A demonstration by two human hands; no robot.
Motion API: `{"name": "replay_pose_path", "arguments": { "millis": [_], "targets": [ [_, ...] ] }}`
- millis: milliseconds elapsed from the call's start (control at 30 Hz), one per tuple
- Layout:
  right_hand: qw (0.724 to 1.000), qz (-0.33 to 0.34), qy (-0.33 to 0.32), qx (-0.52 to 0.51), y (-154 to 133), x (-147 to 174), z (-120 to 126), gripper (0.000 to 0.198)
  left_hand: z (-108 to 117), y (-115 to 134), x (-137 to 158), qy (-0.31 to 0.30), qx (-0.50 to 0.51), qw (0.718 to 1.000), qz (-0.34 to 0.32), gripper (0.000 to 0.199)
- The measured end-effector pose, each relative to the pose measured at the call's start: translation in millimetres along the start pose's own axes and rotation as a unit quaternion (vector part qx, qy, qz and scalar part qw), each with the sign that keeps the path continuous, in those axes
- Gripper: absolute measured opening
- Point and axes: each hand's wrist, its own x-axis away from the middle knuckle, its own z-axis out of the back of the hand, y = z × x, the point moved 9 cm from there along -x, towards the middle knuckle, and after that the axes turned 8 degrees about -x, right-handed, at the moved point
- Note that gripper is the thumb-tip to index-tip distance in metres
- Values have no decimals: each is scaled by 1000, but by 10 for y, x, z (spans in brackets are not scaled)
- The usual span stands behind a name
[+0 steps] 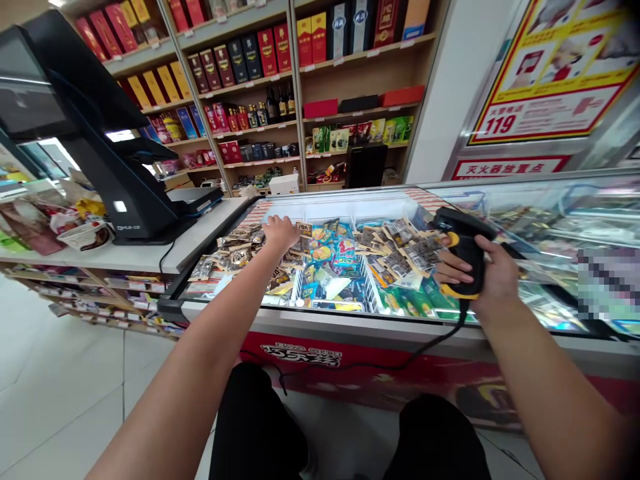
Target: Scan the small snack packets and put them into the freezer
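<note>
My right hand (493, 277) is wrapped round a black and yellow handheld barcode scanner (463, 243), held above the right part of the chest freezer (240, 317). Its black cable (435, 343) droops across the freezer's front. Over the left side, my left hand (281, 233) reaches down with curled fingers onto a pile of brown and black snack packets (237, 257). One small packet (304, 231) lies right beside its fingers; what is between the fingertips is hidden. More brown packets (400, 250) lie in a heap below and left of the scanner.
Blue packets (325, 250) and green packets (420, 297) fill white wire baskets (369, 283) inside the freezer. A black checkout terminal (135, 180) stands on the counter (173, 257) at left. Shelves (245, 80) of boxes and bottles line the back wall. My knees face the freezer front.
</note>
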Motion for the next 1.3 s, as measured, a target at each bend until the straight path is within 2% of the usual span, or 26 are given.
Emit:
{"name": "replay_pose_path", "arguments": {
  "millis": [67,133,333,400,467,500,567,633,733,833,933,1033,1100,1133,1200,1300],
  "targets": [
    [1000,0,9,-8,0,-6,30,38,-126,-210,-31,-56,-29,998,1,67],
    [1000,2,25,-9,7,-2,45,36,-195,-289,-35,-72,-42,996,-21,66],
    [997,5,70,14,47,25,44,25,-90,-339,-38,19,-58,996,-61,38],
    [997,7,77,23,52,30,38,24,2,-389,-74,59,-1,997,-51,35],
    [996,10,79,27,56,34,27,27,143,-397,-108,122,123,983,-59,31],
    [997,11,78,27,58,35,19,28,207,-373,-118,148,204,965,-74,27],
    [997,9,72,26,68,34,-1,30,279,-257,-118,162,365,909,-117,20],
    [998,4,63,27,77,31,-17,30,279,-78,-85,131,502,843,-144,13],
    [998,-3,45,35,78,22,-27,29,228,215,38,68,659,738,-131,9],
    [999,-8,22,48,72,11,-37,30,128,525,177,-13,784,616,-79,11],
    [997,-34,-9,75,127,11,-61,32,-19,908,308,-131,860,492,-40,15],
    [989,-93,-30,111,275,38,-75,37,-154,1251,464,-242,882,403,-46,15],
    [983,-128,-32,131,371,57,-67,40,-260,1377,567,-291,881,371,-47,25],
    [980,-139,-30,140,406,61,-59,41,-310,1413,614,-310,876,366,-48,31],
    [976,-149,-26,158,448,51,-30,43,-374,1442,684,-332,866,369,-60,33],
    [967,-165,-24,191,503,24,49,45,-406,1404,708,-324,856,396,-72,10]
  ]
}}
